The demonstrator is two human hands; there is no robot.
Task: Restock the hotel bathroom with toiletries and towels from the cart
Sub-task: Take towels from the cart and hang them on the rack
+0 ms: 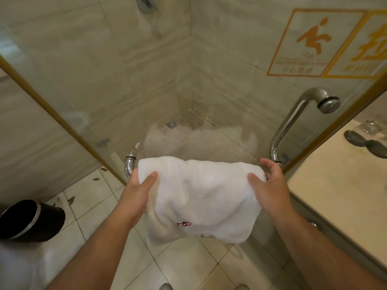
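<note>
Spanning most of the view, the glass shower door [230, 91] stands far of the hands; reflections blur the stall behind it, and the shower head [146, 4] is cut off by the top edge. An orange warning sticker [310, 42] sits on the glass at upper right; its right half runs out of view and its small lettering is unreadable. The beige counter [335, 185] occupies the right side and is cropped by the right edge. The towel [201, 197] is held in mid-air at centre, near the viewer, just in front of the door's lower part. It is white, terry-textured, folded into a rough rectangle with a sagging, rumpled lower edge, and carries a small red embroidered mark [184, 224], too small to read. The left hand [138, 191] grips the towel's left edge, thumb laid across the front face, fingers hidden behind the cloth. The right hand [270, 185] grips the upper right corner, thumb on the front, fingers curled over the edge. A black bin [31, 220] with a metal rim stands on the tiled floor at lower left, partly cropped. A chrome handle [293, 122] rises at right; a chrome bar end [129, 164] shows at left, and whatever lies between them is covered by the towel. Dark oval items [364, 141] on the counter cannot be identified.
</note>
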